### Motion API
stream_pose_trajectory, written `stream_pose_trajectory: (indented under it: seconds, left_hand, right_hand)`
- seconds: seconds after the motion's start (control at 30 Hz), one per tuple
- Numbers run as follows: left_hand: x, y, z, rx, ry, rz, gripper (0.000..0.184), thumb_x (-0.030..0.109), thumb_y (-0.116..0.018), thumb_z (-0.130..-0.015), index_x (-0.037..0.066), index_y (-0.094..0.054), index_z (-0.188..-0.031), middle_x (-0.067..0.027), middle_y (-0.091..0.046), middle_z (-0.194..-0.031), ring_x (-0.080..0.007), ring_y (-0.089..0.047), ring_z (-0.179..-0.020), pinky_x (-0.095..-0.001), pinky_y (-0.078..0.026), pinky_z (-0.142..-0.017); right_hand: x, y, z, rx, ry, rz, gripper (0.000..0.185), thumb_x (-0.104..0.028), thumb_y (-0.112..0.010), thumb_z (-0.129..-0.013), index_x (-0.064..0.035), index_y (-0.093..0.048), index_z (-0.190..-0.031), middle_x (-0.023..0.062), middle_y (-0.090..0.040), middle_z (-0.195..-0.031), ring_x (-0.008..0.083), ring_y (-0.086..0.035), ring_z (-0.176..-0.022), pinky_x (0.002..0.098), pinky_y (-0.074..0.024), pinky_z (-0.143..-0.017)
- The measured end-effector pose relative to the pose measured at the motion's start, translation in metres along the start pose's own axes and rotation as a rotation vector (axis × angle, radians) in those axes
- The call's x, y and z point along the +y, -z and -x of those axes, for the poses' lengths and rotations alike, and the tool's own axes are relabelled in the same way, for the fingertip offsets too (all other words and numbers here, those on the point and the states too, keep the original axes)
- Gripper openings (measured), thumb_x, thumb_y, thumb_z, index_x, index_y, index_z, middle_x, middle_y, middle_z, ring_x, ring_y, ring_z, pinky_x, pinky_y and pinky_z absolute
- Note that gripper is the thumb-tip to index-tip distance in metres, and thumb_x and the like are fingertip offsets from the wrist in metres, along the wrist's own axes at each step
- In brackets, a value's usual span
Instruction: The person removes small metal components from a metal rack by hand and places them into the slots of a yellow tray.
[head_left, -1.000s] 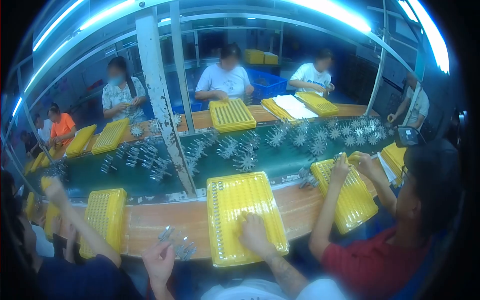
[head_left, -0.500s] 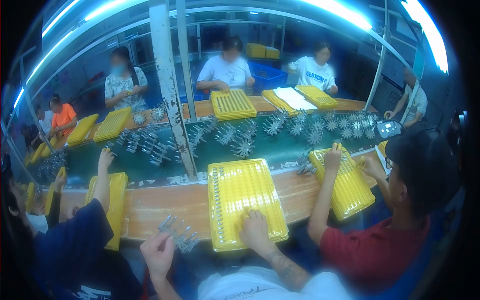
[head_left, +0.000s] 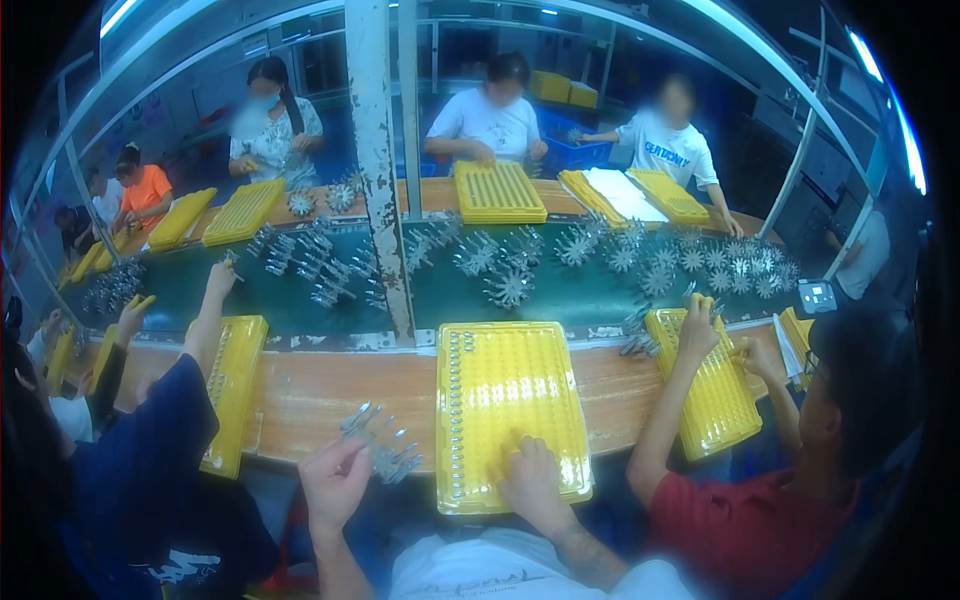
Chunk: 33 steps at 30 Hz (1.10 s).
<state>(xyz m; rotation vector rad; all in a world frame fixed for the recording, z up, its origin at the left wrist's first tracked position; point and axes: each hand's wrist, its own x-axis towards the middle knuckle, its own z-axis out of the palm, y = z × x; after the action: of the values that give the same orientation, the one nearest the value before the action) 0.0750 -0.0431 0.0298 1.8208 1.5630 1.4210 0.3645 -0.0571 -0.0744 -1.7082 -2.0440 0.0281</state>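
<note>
Green conveyor belt point(head_left: 447, 308) beyond, wooden worktop point(head_left: 335, 388) in front, and on it lies the yellow tray point(head_left: 520, 385)! Right hand point(head_left: 535, 480) is over its lower half, fingers bent; left hand point(head_left: 337, 482) is curled narrow beside a spiky metal cluster point(head_left: 392, 455), can't tell whether either grips anything. Slim metal pieces point(head_left: 456, 408) line the tray's left side.

From the wearer's head, the one camera looked forward and down, its wide round view taking in the nearest yellow tray point(head_left: 520, 388) close below and the green conveyor point(head_left: 445, 302) beyond.
</note>
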Motion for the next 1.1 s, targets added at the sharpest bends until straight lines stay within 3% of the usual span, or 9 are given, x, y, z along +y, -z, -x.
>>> stream_pose_trajectory:
  seconds: [0.2,0.27,0.3,0.37,0.47,0.57,0.83,0.9,1.1]
  left_hand:
    - [-0.002,-0.024,-0.019,0.008,0.008,0.096,0.009,-0.003,-0.073,-0.082,-0.004,-0.074,-0.09,-0.007,-0.067,-0.07,-0.0121,-0.06,-0.062,-0.0274,-0.046,-0.059]
    - [-0.005,-0.028,-0.023,-0.007,0.009,0.105,0.01,-0.002,-0.074,-0.082,-0.004,-0.074,-0.091,-0.0073,-0.067,-0.07,-0.0126,-0.062,-0.063,-0.0276,-0.047,-0.06]
    - [-0.008,-0.023,-0.024,-0.1,0.021,0.004,0.014,0.005,-0.073,-0.086,0.002,-0.077,-0.099,-0.0123,-0.073,-0.084,-0.0203,-0.07,-0.071,-0.0326,-0.054,-0.066]
    - [-0.011,-0.031,-0.028,-0.067,-0.029,0.029,0.011,0.002,-0.075,-0.084,0.0,-0.077,-0.095,-0.0076,-0.071,-0.077,-0.0137,-0.065,-0.066,-0.0281,-0.05,-0.06]
    - [-0.008,-0.031,-0.031,-0.096,-0.004,0.051,0.014,0.005,-0.076,-0.085,0.002,-0.077,-0.098,-0.0078,-0.071,-0.08,-0.0154,-0.067,-0.066,-0.0288,-0.051,-0.059]
    - [-0.005,-0.029,-0.034,-0.078,-0.056,0.033,0.014,0.007,-0.076,-0.086,0.002,-0.077,-0.099,-0.0081,-0.071,-0.08,-0.0157,-0.067,-0.064,-0.0289,-0.051,-0.058]
    - [-0.023,-0.021,-0.042,-0.133,-0.079,0.028,0.016,0.01,-0.075,-0.087,0.004,-0.077,-0.101,-0.0079,-0.067,-0.076,-0.0188,-0.065,-0.061,-0.0312,-0.052,-0.055]
    - [-0.031,-0.021,-0.043,-0.154,-0.071,0.006,0.015,0.01,-0.075,-0.087,0.004,-0.077,-0.101,-0.0079,-0.066,-0.076,-0.0192,-0.066,-0.062,-0.0316,-0.052,-0.056]
    - [-0.044,-0.029,-0.052,-0.179,-0.087,0.007,0.016,0.011,-0.076,-0.087,0.006,-0.077,-0.102,-0.0078,-0.066,-0.076,-0.0204,-0.066,-0.062,-0.0324,-0.052,-0.057]
  right_hand:
    - [0.008,0.015,-0.001,-0.072,-0.01,-0.061,0.019,-0.013,-0.074,-0.069,0.001,-0.067,-0.08,0.0176,-0.056,-0.101,0.0361,-0.055,-0.101,0.0474,-0.0491,-0.083]
    - [0.012,0.02,-0.005,-0.094,-0.049,-0.113,0.021,-0.011,-0.074,-0.069,0.0035,-0.068,-0.083,0.02,-0.061,-0.105,0.0383,-0.057,-0.102,0.0494,-0.0511,-0.085]
    - [0.012,0.025,-0.01,-0.113,-0.003,-0.139,0.021,-0.011,-0.074,-0.069,0.0035,-0.068,-0.083,0.02,-0.061,-0.105,0.0383,-0.057,-0.102,0.0494,-0.0511,-0.085]
    - [0.008,0.04,-0.022,-0.042,0.009,-0.257,0.026,-0.008,-0.074,-0.069,0.0055,-0.069,-0.091,0.0207,-0.065,-0.111,0.0397,-0.06,-0.105,0.0499,-0.0522,-0.089]
    - [-0.025,0.055,-0.051,0.083,0.067,-0.446,0.04,-0.002,-0.076,-0.071,-0.0004,-0.072,-0.111,0.0183,-0.068,-0.112,0.0386,-0.065,-0.091,0.0431,-0.0551,-0.082]
    - [-0.058,0.066,-0.076,0.071,0.204,-0.578,0.04,0.0,-0.081,-0.077,-0.0039,-0.069,-0.115,0.0161,-0.069,-0.109,0.0367,-0.069,-0.099,0.0411,-0.0559,-0.084]
    - [-0.098,0.04,-0.114,0.071,0.472,-0.604,0.035,0.002,-0.081,-0.075,-0.0063,-0.073,-0.108,0.0114,-0.069,-0.095,0.0311,-0.069,-0.087,0.0386,-0.0554,-0.075]
    - [-0.096,0.039,-0.118,0.002,0.411,-0.538,0.029,-0.001,-0.081,-0.075,-0.0074,-0.075,-0.102,0.0094,-0.063,-0.081,0.0302,-0.064,-0.076,0.0399,-0.051,-0.066]
    - [-0.08,0.031,-0.142,-0.087,0.551,-0.441,0.028,-0.006,-0.08,-0.074,-0.0102,-0.077,-0.102,0.0077,-0.054,-0.073,0.029,-0.056,-0.067,0.0412,-0.045,-0.06]
